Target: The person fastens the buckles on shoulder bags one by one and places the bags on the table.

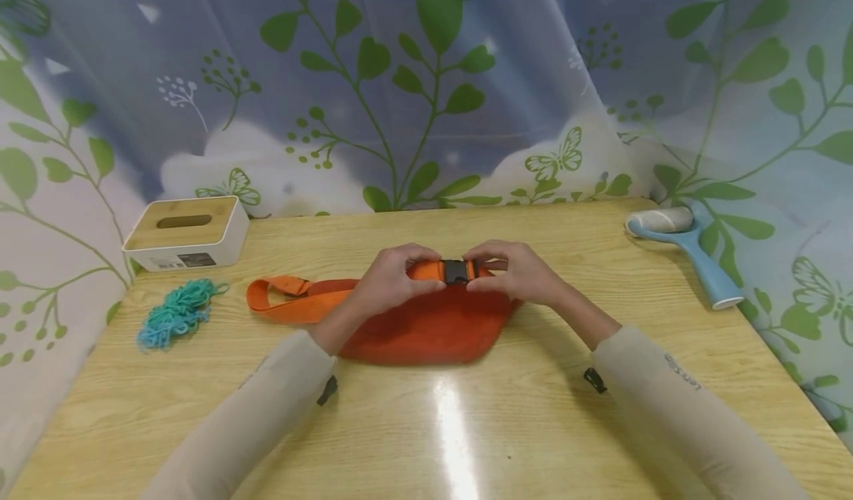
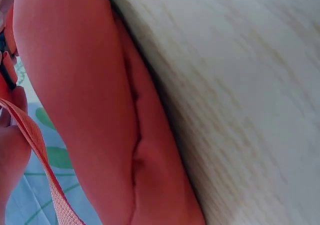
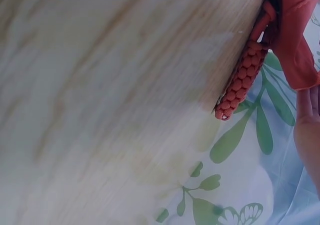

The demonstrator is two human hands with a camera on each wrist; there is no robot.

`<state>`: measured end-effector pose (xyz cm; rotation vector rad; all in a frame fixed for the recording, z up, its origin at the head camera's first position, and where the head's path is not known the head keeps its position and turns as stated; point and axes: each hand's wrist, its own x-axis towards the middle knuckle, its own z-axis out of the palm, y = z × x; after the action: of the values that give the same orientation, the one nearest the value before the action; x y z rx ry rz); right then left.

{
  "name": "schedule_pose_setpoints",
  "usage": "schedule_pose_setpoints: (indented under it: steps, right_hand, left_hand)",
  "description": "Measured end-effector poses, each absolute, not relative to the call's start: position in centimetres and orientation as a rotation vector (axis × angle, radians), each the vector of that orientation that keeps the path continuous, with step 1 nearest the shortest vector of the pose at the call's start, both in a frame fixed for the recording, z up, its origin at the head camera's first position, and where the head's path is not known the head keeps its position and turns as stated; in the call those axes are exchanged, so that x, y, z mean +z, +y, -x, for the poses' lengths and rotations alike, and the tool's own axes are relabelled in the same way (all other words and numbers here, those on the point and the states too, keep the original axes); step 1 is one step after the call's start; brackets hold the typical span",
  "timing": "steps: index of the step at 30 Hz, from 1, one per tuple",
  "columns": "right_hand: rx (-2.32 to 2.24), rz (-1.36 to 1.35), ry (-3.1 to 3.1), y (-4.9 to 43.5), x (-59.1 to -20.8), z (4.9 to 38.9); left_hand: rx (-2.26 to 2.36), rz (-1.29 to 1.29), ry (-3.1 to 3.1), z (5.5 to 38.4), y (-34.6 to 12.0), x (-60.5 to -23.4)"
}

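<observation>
An orange-red waist bag (image 1: 426, 330) lies on the wooden table, its orange strap (image 1: 313, 304) looping out to the left. Above the bag, both hands hold a black side-release buckle (image 1: 456, 271) whose two halves look joined. The left hand (image 1: 393, 278) pinches the buckle's left side and the orange webbing there between thumb and fingers. On the opposite side, the right hand (image 1: 516, 270) pinches the right end the same way. Red fabric of the bag (image 2: 80, 85) fills much of the left wrist view. A braided red piece (image 3: 242, 80) shows beside the bag in the right wrist view.
A white tissue box (image 1: 186, 233) with a wooden lid stands at the back left. In front of it lies a bundle of teal and blue yarn (image 1: 178, 313). A blue-handled lint roller (image 1: 700, 248) rests at the back right. A leaf-patterned curtain (image 1: 413, 100) hangs behind the table.
</observation>
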<state>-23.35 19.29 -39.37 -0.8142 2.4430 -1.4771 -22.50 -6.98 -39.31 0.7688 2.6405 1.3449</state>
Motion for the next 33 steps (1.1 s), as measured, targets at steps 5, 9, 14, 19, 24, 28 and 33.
schedule_pose_setpoints:
  steps: [5,9,14,19,24,28,33]
  right_hand:
    - [-1.472,0.826,2.429,19.5,-39.4,23.4]
    - [-1.448,0.853,2.416,19.6,-39.4,23.4]
    - [-1.39,0.874,2.425,19.4,-39.4,23.5]
    - [-1.328,0.853,2.444,19.1,-39.7,23.8]
    - [-1.287,0.873,2.443,18.7,-39.9,23.8]
    - [-1.199,0.926,2.501,18.5,-40.0,23.8]
    - [-1.083,0.96,2.559,18.4,-40.0,23.6]
  left_hand:
    - [1.33,-0.738,2.646,22.5,-7.0,-39.4]
    - [1.319,-0.72,2.637,22.5,-7.2,-39.6]
    - [1.289,-0.709,2.633,22.6,-7.3,-40.0]
    - [1.225,-0.699,2.635,22.8,-7.2,-40.3]
    - [1.193,-0.694,2.627,22.9,-7.4,-40.5]
    - [1.183,-0.695,2.619,22.9,-7.5,-40.7]
    - [1.162,-0.694,2.608,23.0,-7.6,-40.9]
